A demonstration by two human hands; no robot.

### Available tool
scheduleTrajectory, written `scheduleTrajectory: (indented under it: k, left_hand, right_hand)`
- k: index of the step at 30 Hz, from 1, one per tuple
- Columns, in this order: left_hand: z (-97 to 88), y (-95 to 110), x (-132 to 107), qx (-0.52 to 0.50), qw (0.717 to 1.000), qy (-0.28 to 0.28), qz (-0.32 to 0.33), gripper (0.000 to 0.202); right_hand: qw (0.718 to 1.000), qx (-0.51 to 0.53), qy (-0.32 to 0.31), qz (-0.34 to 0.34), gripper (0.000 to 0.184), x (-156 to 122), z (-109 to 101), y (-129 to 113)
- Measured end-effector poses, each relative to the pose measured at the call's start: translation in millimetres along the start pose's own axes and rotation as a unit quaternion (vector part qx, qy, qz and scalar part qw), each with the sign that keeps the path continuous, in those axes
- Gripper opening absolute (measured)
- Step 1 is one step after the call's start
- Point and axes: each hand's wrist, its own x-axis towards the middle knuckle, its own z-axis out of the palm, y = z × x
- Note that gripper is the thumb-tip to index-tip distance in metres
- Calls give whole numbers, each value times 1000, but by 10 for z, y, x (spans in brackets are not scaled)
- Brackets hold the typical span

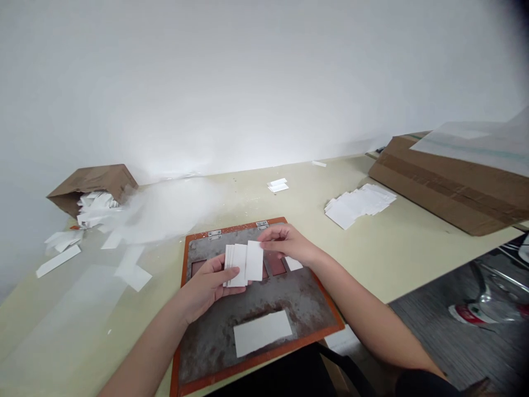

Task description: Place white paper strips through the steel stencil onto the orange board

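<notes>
My left hand (212, 281) is closed on a fanned stack of white cards (236, 266), thumb on top and fingers beneath. With thumb and fingertips, my right hand (289, 242) pinches the upper right edge of the front white card (255, 261), which still overlaps the stack. Both hands are above a grey metal plate (206, 342) with an orange frame, two hinges along its far edge and a row of reddish rectangular recesses (278, 266). One white card (295, 263) lies at the row's right end, partly behind my right forearm. A larger white rectangle (263, 333) lies on the plate's near part.
Left on the table (306, 198), a brown paper bag (103, 179) spills white paper pieces (97, 207) beside clear plastic film (165, 209). A spread pile of white cards (359, 204) is at right, near a large cardboard box (450, 184). A few white strips (278, 185) lie behind the plate.
</notes>
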Motion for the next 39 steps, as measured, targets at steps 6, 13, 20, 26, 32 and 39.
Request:
scheduleTrajectory:
  k: [6, 13, 20, 26, 32, 39]
  left_hand:
    - [-82, 36, 14, 2, 1000, 22, 10, 35]
    - [-100, 23, 20, 2, 1000, 17, 21, 32]
    - [-101, 39, 12, 6, 1000, 14, 20, 33]
    - [-97, 40, 19, 7, 1000, 17, 12, 33]
    - [-76, 47, 10, 0, 1000, 20, 10, 31]
    - [-118, 14, 31, -22, 999, 32, 1, 30]
  right_hand:
    - [998, -21, 3, 51, 30, 12, -306, -31]
    - [995, -51, -14, 86, 26, 46, -430, 26]
    - [993, -73, -22, 85, 25, 37, -431, 39]
    - [990, -112, -1, 80, 25, 23, -408, 25]
    - [985, -160, 65, 22, 30, 10, -432, 6]
    - [976, -217, -10, 21, 22, -4, -387, 20]
